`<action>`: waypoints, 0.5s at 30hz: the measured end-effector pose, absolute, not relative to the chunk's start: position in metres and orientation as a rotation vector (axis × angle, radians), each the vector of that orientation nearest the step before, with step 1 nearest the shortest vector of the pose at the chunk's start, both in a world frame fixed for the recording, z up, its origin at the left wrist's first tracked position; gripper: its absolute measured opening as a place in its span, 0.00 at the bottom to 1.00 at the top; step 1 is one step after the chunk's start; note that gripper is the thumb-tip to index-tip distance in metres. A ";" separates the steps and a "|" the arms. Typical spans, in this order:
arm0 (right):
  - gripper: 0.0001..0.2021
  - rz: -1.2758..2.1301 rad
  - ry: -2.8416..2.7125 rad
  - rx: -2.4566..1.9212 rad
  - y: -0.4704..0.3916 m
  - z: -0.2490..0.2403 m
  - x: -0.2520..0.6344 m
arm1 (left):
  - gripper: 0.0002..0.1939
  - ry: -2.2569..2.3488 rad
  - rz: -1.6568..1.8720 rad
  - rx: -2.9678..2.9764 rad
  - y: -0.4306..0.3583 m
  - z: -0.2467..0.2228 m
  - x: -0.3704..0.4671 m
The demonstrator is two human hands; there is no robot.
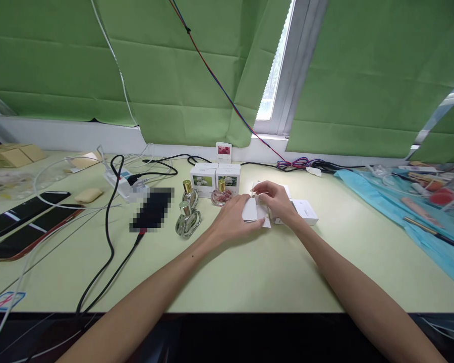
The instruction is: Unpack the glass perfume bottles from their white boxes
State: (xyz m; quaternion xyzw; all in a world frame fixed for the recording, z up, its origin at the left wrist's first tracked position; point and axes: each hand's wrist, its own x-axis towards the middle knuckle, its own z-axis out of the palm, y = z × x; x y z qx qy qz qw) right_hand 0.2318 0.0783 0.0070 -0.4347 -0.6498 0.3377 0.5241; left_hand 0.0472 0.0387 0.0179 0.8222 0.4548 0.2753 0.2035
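Observation:
A small white cardboard box [250, 210] with raised flaps is between my hands on the table. My left hand [232, 219] wraps round its left and near sides, thumb on the near edge. From the right, my right hand [275, 199] pinches a flap at the box's top; the inside of the box is hidden. White boxes [304, 212] lie under and beside my right wrist. To the left of my left hand stand a pinkish glass perfume bottle [220, 196] with a gold cap and two clear perfume bottles [188, 222]. Behind them are two white boxes with flower pictures [203, 180].
A small box with a pink picture [224, 152] stands by the wall. On the left are phones [34, 229], a power strip [121, 184] and loose cables [109, 232]. Blue plastic sheeting [397, 212] with a pen [435, 233] covers the right side. Green curtains [196, 75] hang behind.

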 end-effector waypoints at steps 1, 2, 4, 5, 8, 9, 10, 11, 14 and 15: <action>0.10 0.751 -1.535 -1.061 0.078 0.007 0.231 | 0.28 1.278 0.756 2.301 0.039 0.018 0.047; 0.09 0.688 -1.517 -1.080 0.078 0.006 0.231 | 0.27 1.284 0.750 2.307 0.039 0.017 0.047; 0.07 0.557 -1.504 -1.113 0.076 0.005 0.228 | 0.26 1.281 0.744 2.326 0.039 0.017 0.048; 0.07 0.492 -1.515 -1.121 0.075 0.005 0.227 | 0.26 1.279 0.743 2.340 0.039 0.017 0.048; 0.06 0.316 -1.582 -1.099 0.072 0.004 0.220 | 0.24 1.279 0.714 2.402 0.038 0.015 0.049; 0.06 0.265 -1.606 -1.081 0.070 0.004 0.218 | 0.23 1.282 0.697 2.422 0.038 0.015 0.049; 0.06 0.217 -1.628 -1.059 0.069 0.003 0.215 | 0.23 1.283 0.681 2.440 0.039 0.014 0.048; 0.06 0.176 -1.652 -1.034 0.067 0.003 0.213 | 0.23 1.278 0.666 2.455 0.039 0.014 0.047; 0.08 0.096 -1.742 -0.960 0.061 0.003 0.205 | 0.24 1.249 0.660 2.472 0.040 0.013 0.043; 0.09 0.087 -1.779 -0.926 0.059 0.003 0.202 | 0.24 1.230 0.665 2.472 0.040 0.013 0.042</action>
